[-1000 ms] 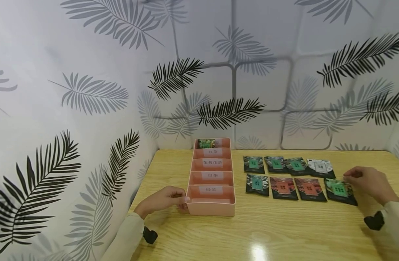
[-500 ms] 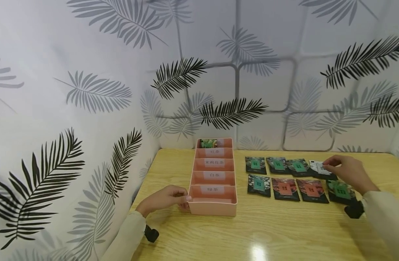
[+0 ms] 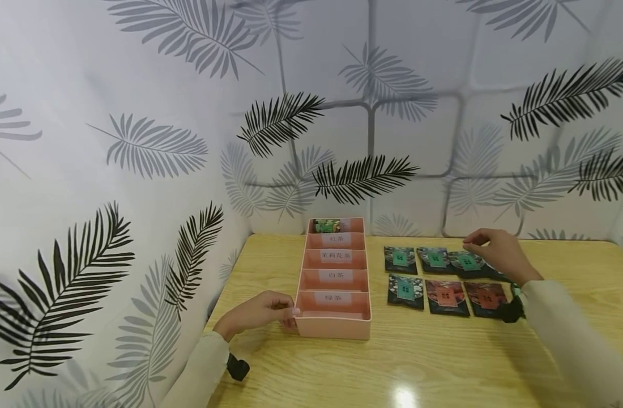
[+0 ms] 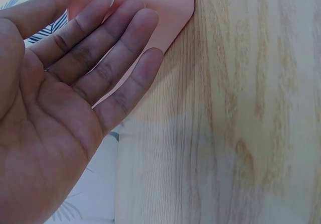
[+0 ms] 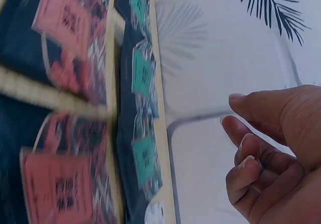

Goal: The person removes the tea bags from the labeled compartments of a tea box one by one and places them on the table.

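Note:
A long pink divided box (image 3: 333, 328) stands on the table, its several compartments bearing labels with Chinese characters. At its near left corner my left hand (image 3: 260, 313) holds the wall, thumb at the rim and fingers along the outside. A green sachet (image 3: 327, 226) lies in the farthest compartment. To the right, square tea sachets lie in two rows. Above the back row hovers my right hand (image 3: 502, 255), fingers loosely bent and nothing between them. Nearest its fingertips is a sachet with a green label (image 3: 468, 262); the white-labelled one (image 5: 154, 213) is mostly hidden beneath the hand in the head view.
Two red-labelled sachets (image 3: 447, 297) and a teal-labelled one (image 3: 405, 290) make up most of the front row. A green one at the row's right end is mostly covered by the right wrist. Leaf-patterned cloth (image 3: 413, 141) hangs behind the wooden table (image 3: 342, 374).
My right hand has moved left from the front row's right end, over the white-labelled sachet, to above the back row. The left hand stays at the box's corner.

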A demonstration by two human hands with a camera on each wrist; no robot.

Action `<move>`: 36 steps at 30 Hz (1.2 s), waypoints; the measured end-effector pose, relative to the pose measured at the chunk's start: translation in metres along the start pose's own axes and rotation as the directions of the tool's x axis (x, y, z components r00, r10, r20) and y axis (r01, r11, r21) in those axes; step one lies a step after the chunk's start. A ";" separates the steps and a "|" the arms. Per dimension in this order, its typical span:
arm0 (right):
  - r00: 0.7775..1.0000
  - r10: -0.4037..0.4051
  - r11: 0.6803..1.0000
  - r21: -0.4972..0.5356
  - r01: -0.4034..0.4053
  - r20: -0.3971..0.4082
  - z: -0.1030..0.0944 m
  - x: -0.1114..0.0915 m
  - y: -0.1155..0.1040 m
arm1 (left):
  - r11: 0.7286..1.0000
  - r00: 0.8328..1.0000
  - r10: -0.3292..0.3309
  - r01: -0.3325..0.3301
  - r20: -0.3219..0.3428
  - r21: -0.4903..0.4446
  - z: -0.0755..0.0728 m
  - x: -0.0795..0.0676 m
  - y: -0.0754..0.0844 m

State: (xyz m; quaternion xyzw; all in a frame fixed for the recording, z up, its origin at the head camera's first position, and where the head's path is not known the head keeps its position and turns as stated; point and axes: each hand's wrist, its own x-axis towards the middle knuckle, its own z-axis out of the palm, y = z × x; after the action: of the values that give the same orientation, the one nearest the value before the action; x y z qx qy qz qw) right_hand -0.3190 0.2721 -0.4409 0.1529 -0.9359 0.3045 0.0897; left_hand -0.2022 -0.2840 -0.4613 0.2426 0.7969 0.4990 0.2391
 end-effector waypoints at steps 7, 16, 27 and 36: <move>1.000 -0.025 0.997 0.067 0.024 0.013 0.021 0.027 -0.026 | 1.000 1.000 0.007 -0.006 0.010 -0.001 -0.001 0.001 -0.001; 0.998 -0.056 0.990 0.128 0.050 0.043 0.049 0.055 -0.066 | 1.000 1.000 -0.001 0.001 0.018 0.002 -0.003 0.001 -0.001; 0.984 -0.162 0.978 0.143 0.151 0.074 0.078 0.087 -0.115 | 1.000 1.000 -0.007 0.007 0.018 0.008 -0.007 -0.003 -0.001; 0.983 -0.157 0.977 0.162 0.140 0.098 0.103 0.109 -0.149 | 1.000 1.000 0.007 -0.007 0.019 -0.003 -0.006 -0.003 -0.001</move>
State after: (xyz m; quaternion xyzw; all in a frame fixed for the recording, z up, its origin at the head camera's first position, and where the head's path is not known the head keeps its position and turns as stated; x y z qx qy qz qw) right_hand -0.3785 0.0713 -0.4138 0.2457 -0.8990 0.3594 0.0483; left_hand -0.2038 -0.2902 -0.4598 0.2499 0.7930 0.4985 0.2453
